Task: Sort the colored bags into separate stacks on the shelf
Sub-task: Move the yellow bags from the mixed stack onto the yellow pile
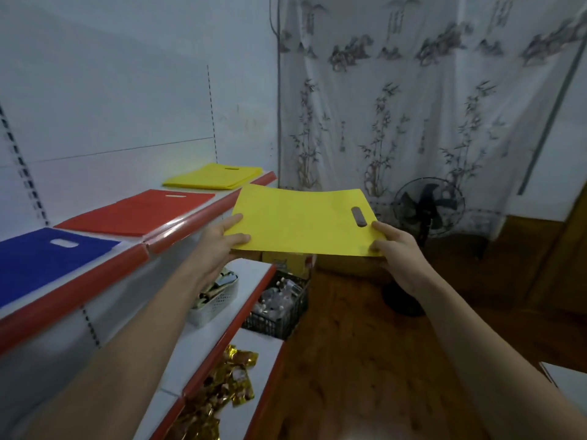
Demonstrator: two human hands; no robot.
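Both your hands pinch the yellow bag [301,219], left hand [222,238], right hand [394,249]; the yellow stack [212,177] lies ahead-left, nearer your left.

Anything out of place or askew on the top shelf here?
Nothing stands out. The blue, red and yellow stacks lie apart, one colour each. Both hands hold a yellow bag off the shelf.

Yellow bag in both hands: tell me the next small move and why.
Probably carry the held yellow bag forward and left, then lay it on the yellow stack at the far end of the top shelf. The left hand and right hand each pinch a near corner, holding it flat off the shelf edge, and the red stack and blue stack lie nearer.
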